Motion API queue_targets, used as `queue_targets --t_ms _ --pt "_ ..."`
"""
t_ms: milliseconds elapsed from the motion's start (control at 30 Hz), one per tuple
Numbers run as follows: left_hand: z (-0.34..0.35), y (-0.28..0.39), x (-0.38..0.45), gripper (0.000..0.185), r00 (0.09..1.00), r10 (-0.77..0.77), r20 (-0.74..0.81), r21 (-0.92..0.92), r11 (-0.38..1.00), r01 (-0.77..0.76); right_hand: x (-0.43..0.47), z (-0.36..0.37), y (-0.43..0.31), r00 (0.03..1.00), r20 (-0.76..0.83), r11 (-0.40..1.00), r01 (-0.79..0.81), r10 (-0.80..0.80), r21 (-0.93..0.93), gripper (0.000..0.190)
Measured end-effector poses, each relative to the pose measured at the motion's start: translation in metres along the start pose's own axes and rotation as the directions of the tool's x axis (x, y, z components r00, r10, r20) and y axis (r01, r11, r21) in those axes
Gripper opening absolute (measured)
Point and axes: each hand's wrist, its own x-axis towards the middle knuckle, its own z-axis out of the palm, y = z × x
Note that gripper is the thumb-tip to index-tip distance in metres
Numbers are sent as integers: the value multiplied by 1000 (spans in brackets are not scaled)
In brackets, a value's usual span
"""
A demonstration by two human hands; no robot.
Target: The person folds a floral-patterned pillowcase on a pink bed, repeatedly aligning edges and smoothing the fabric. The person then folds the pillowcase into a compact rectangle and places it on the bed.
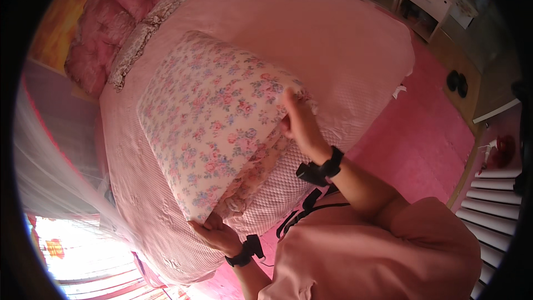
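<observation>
A floral-print pillow [212, 121] in a cream cover lies tilted over the near part of a bed with a pink quilted cover [291, 25]. My left hand [214, 233] grips its lower corner, with the thumb on the outside and some fingers hidden. At the right corner, my right hand [297, 123] pinches the fabric, fingers partly behind it. Between the two hands, a ruffled floral edge [250, 175] hangs below the pillow's near side. Each wrist bears a black strap with a small black device.
Lace-edged pillows [135, 50] lie beside the tufted pink headboard [112, 21]. White netting [54, 146] hangs at left. Pink mats [429, 125] cover the floor, with black slippers [457, 83] beyond. A white bedside cabinet [422, 2] stands at upper right, a white radiator [491, 204] at lower right.
</observation>
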Motion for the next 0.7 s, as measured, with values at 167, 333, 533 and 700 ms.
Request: queue_targets --t_ms 167,333,533,700 --pt "-11 -8 0 43 996 88 15 114 989 -89 14 -15 0 987 -143 992 82 -68 99 40" --pt "12 17 -12 49 992 -119 44 -224 966 126 4 -53 -12 985 -109 955 99 -134 -280 43" --pt "26 44 -38 31 934 -155 323 4 987 163 -7 -80 -27 783 -5 651 513 -622 -559 30" --pt "56 56 -36 13 856 -292 428 397 911 113 18 -68 -30 629 399 77 591 -667 -803 48"
